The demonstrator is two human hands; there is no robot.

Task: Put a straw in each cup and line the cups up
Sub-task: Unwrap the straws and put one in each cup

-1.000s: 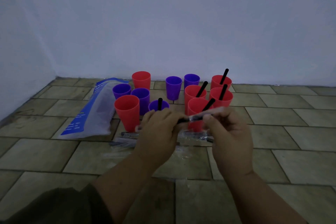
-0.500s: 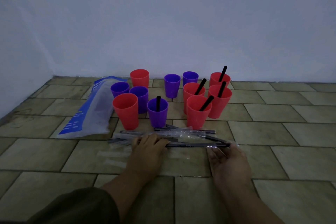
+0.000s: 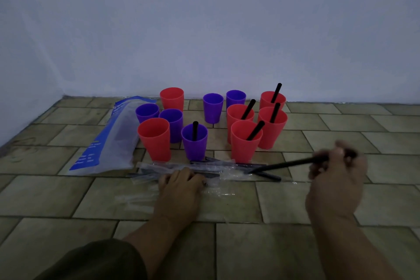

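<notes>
Head view: right grip (image 3: 334,179), blurred, is clamped on a black straw (image 3: 286,164) held low over the floor (image 3: 250,245), right of the cups (image 3: 213,109). Left grip (image 3: 181,180) curls onto the wrapped straws (image 3: 172,167) lying before the cups, which cluster near the floor's far edge, five holding straws.

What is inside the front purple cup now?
One black straw stands in the front purple cup; its lower end and the cup's bottom are hidden by the cup's wall.
</notes>
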